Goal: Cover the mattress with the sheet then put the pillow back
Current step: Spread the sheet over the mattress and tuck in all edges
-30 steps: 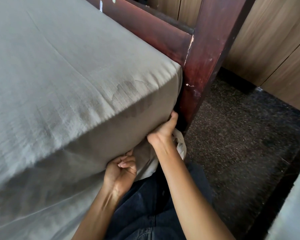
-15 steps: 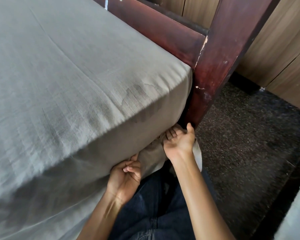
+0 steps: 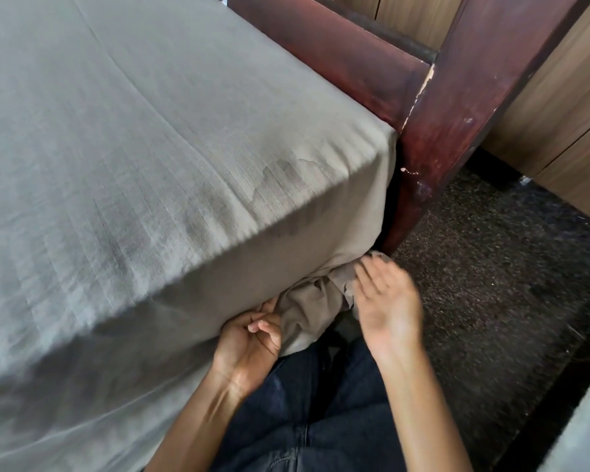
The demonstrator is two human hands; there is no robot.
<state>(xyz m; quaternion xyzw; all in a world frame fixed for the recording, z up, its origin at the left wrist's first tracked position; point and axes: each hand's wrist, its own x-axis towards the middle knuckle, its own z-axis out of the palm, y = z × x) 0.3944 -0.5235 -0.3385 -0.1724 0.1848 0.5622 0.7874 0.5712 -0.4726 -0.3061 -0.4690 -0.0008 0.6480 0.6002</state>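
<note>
Head view is directed down at one corner of the bed, where the sheet (image 3: 150,148) is drawn flat over the top and down the side of the mattress, which is itself hidden under it. The cloth is stretched tight at the corner, presumably so that no folds are left on top. The surplus is gathered below as a bunch of slack cloth (image 3: 312,301), hanging out just beside the foot of the dark wooden bed post (image 3: 457,131). It is judged that this bunch is to be tucked under the mattress, and that the covering is nearly finished at this corner. The pillow is not seen.

The left hand (image 3: 249,338) is placed at the lower edge of the sheet's side, palm turned up, fingers curled inward, the thumb laid against the bunch. Whether cloth is pinched inside cannot be told. The right hand (image 3: 385,301) is blurred but spread, with straight fingers and nothing held, and its fingertips are touching the bunch near the post. Both forearms are reached forward from above the dark trousers (image 3: 321,420), beside the speckled floor (image 3: 508,284).
</note>
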